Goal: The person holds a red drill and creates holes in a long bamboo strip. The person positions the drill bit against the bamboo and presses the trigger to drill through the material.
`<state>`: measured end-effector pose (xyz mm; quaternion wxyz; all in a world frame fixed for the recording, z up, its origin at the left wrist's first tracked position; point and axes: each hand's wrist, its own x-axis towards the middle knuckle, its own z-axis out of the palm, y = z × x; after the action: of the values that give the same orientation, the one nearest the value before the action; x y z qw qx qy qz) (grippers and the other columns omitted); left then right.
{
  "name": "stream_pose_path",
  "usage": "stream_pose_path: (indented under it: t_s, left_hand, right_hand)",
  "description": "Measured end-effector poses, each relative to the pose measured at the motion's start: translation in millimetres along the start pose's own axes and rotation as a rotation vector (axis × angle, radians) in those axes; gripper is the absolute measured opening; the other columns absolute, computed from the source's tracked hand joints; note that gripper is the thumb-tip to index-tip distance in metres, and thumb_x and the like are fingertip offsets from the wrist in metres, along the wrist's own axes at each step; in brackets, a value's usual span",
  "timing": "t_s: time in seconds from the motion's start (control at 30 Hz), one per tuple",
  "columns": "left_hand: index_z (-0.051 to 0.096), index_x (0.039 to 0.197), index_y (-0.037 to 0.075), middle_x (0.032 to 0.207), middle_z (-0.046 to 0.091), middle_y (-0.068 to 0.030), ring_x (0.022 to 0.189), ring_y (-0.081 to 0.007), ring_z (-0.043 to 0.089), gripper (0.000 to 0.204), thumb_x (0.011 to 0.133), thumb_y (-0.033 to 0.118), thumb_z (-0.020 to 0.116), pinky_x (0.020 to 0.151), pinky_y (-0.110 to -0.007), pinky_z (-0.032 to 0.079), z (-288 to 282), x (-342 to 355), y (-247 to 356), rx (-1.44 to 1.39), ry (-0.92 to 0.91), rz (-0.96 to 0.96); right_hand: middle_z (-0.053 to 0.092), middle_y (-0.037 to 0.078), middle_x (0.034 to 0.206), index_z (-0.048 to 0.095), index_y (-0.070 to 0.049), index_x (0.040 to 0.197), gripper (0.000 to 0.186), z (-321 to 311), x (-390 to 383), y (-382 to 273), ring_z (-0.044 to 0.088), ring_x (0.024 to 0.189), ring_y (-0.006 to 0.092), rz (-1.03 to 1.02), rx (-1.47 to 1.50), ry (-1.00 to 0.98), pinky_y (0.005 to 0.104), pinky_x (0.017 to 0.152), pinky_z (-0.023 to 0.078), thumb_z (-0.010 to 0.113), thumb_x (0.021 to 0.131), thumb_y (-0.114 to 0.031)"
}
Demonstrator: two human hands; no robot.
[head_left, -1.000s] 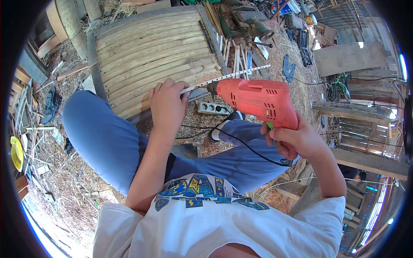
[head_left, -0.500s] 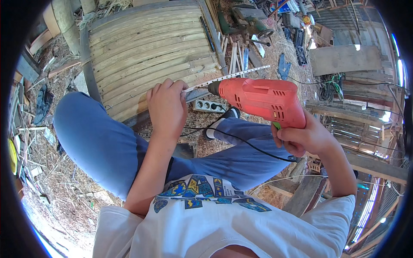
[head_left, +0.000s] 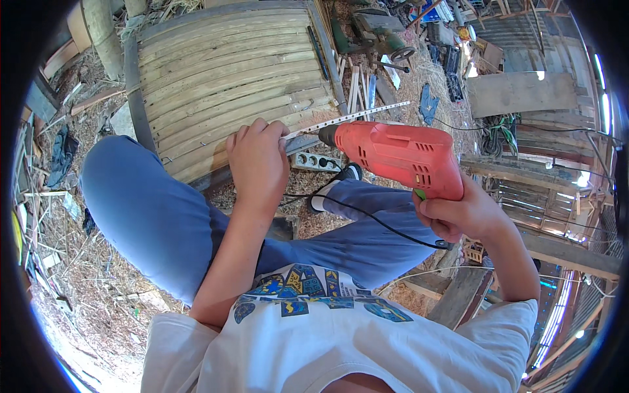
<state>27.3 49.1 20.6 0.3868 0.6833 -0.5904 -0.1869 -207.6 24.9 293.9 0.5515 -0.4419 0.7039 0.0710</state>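
My right hand [head_left: 458,216] is wrapped around the handle of a red power drill [head_left: 396,152], whose black chuck points left. Close by that chuck, my left hand [head_left: 260,160] is closed on the near end of a thin white strip with a row of dark holes [head_left: 354,116]. The strip slants away to the right, above the drill body. The drill's tip lies against or very near the strip beside my left fingers; whether it touches I cannot tell. My left fingertips are mostly hidden behind the hand. A black cord [head_left: 373,219] runs from below the drill handle across my legs.
A low slatted wooden platform [head_left: 223,78] is in front of me. By its near right corner lies a white power strip [head_left: 314,162] with a plug in it. Wood offcuts [head_left: 357,88], a handwheel [head_left: 401,54] and a blue cloth [head_left: 428,105] lie beyond, on shavings-covered ground.
My left hand has shifted very slightly to the right, nearer the drill chuck. Both grips are the same, and the drill has hardly moved.
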Motion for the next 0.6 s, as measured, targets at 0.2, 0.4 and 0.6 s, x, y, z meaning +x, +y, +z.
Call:
stream_pose_path:
  t_s: [0.2, 0.4, 0.6]
  left_hand:
    - [0.079, 0.105, 0.015, 0.099, 0.069, -0.009, 0.104, -0.0365, 0.067, 0.017, 0.091, 0.006, 0.078, 0.094, -0.051, 0.045, 0.1, 0.1, 0.4, 0.007, -0.003, -0.002]
    - [0.079, 0.106, 0.015, 0.099, 0.069, -0.0092, 0.105, -0.0364, 0.067, 0.019, 0.09, 0.006, 0.078, 0.096, -0.051, 0.046, 1.5, 0.2, 0.2, 0.014, -0.012, -0.005]
    - [0.08, 0.107, 0.015, 0.1, 0.069, -0.0096, 0.106, -0.0363, 0.067, 0.019, 0.091, 0.006, 0.078, 0.097, -0.05, 0.046, 2.1, 0.6, 0.0, 0.024, -0.031, -0.018]
  right_hand:
    - [0.067, 0.004, 0.078, 0.069, -0.003, 0.11, 0.02, 0.1, 1.6, 7.8, 0.056, 0.048, 0.0106, -0.026, -0.017, 0.024, 0.0299, 0.04, 0.039, 0.077, 0.095, -0.013]
    - [0.068, 0.006, 0.079, 0.068, -0.001, 0.111, 0.02, -1.8, 4.0, 10.3, 0.057, 0.047, 0.0113, -0.034, 0.073, 0.012, 0.0303, 0.038, 0.039, 0.077, 0.096, -0.012]
    - [0.068, 0.006, 0.081, 0.068, -0.001, 0.113, 0.023, 1.9, 1.2, 8.5, 0.058, 0.046, 0.0114, -0.061, 0.064, 0.014, 0.0299, 0.038, 0.039, 0.077, 0.097, -0.013]
